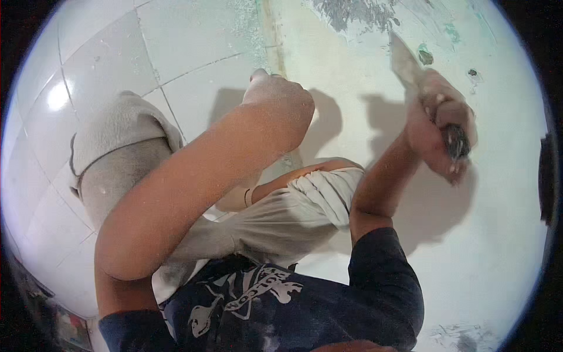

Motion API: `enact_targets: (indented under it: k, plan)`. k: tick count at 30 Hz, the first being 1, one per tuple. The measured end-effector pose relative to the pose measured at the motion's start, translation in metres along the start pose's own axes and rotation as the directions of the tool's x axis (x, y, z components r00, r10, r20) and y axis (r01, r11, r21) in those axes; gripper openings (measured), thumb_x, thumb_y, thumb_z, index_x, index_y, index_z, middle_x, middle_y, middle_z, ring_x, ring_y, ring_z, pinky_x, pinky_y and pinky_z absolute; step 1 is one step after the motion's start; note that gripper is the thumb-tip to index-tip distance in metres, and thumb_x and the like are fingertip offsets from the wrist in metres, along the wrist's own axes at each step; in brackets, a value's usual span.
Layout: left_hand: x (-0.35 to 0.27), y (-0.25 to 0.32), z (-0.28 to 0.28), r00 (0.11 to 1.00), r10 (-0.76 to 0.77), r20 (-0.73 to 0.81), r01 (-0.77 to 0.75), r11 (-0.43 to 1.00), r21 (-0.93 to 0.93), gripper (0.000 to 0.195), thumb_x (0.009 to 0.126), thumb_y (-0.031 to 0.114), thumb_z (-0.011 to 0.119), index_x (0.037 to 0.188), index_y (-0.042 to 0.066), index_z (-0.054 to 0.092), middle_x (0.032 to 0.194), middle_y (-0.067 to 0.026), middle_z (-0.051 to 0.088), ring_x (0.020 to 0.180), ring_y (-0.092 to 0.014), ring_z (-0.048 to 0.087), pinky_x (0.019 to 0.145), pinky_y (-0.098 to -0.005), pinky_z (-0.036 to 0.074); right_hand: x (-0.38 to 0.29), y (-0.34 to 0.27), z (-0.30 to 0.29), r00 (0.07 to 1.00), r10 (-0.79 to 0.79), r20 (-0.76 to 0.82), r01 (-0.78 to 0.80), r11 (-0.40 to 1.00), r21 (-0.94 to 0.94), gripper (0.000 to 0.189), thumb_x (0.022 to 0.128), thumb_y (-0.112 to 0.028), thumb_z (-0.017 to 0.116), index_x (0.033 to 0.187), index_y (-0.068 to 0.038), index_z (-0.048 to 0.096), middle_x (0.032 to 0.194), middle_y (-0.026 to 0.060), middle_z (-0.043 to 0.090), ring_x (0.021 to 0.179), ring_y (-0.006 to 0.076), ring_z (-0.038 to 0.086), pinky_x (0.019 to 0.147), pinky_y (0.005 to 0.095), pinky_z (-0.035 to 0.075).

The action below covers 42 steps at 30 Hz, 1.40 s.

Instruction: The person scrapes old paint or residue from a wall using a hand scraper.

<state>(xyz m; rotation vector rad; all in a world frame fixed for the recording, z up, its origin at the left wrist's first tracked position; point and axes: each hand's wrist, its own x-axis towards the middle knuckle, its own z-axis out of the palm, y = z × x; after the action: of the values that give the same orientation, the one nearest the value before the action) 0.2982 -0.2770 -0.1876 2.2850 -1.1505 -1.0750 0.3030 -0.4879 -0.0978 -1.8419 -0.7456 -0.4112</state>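
Observation:
My right hand [440,119] grips a flat-bladed scraper [402,64], its dark handle end sticking out below my fist. The blade points up and away, with its tip just under a rough grey patch [352,15] where the paint has come off the pale wall [352,66]. My left hand [279,101] is curled near the line where the tiled floor meets the wall. Its fingers are mostly hidden by the back of the hand, so I cannot tell whether it holds anything.
Pale floor tiles [193,39] lie on the left, with crumbly white debris [248,31] along the wall's base. Two small holes, one larger hole [425,56] and one smaller hole [473,72], mark the wall near the blade. My bent knees in light trousers [281,220] are close below my arms.

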Motion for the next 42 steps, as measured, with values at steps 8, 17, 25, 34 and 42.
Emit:
enact_targets:
  k: [8,17,25,34,42]
  plan:
    - [0.013,0.009,0.001,0.995,0.052,-0.083,-0.052,0.999,0.0,0.028,0.088,0.019,0.058,0.112,0.004,0.061,0.103,-0.0114,0.066,0.101,-0.024,0.062,0.09,-0.0414,0.044,-0.023,0.014,0.023,0.962,-0.193,-0.192,0.141,0.957,-0.255,0.046,0.078,-0.053,0.046,0.059,-0.011,0.041,0.055,0.005,0.037,0.049,0.0179,0.035,0.047,0.0353,0.026]
    - [0.016,0.007,0.006,0.999,0.042,-0.032,-0.041,0.999,0.022,0.038,0.088,0.023,0.061,0.12,0.003,0.056,0.112,-0.0124,0.064,0.11,-0.025,0.058,0.094,-0.0451,0.041,-0.012,0.006,0.042,0.987,-0.156,0.038,0.161,0.963,-0.215,0.052,0.079,-0.054,0.046,0.069,-0.004,0.05,0.063,0.0107,0.047,0.062,0.0276,0.05,0.055,0.042,0.038]
    - [0.013,0.003,-0.001,0.999,-0.009,-0.031,0.01,1.0,0.029,0.036,0.088,0.023,0.06,0.118,0.004,0.058,0.113,-0.0115,0.063,0.107,-0.024,0.06,0.094,-0.043,0.041,-0.01,0.008,0.032,0.976,-0.206,-0.064,0.184,0.95,-0.251,0.046,0.073,-0.049,0.049,0.065,-0.004,0.047,0.051,0.009,0.038,0.051,0.0221,0.041,0.047,0.0355,0.034]
    - [0.011,0.013,0.005,0.998,0.035,-0.058,-0.035,0.999,0.01,0.034,0.088,0.021,0.059,0.118,0.004,0.058,0.11,-0.0115,0.064,0.104,-0.024,0.061,0.091,-0.0419,0.042,-0.013,-0.008,0.021,0.984,-0.177,0.023,0.178,0.972,-0.153,0.056,0.077,-0.058,0.049,0.067,-0.003,0.051,0.055,0.0079,0.038,0.059,0.0294,0.05,0.055,0.0436,0.04]
    - [0.014,0.015,0.0,0.999,0.017,-0.052,-0.015,0.999,0.029,0.035,0.088,0.021,0.06,0.118,0.004,0.057,0.112,-0.0113,0.063,0.108,-0.024,0.059,0.093,-0.0415,0.04,-0.009,0.011,0.025,0.944,-0.199,-0.261,0.197,0.98,-0.036,0.058,0.08,-0.051,0.043,0.056,0.002,0.042,0.051,0.0103,0.044,0.048,0.0265,0.045,0.045,0.0372,0.039]
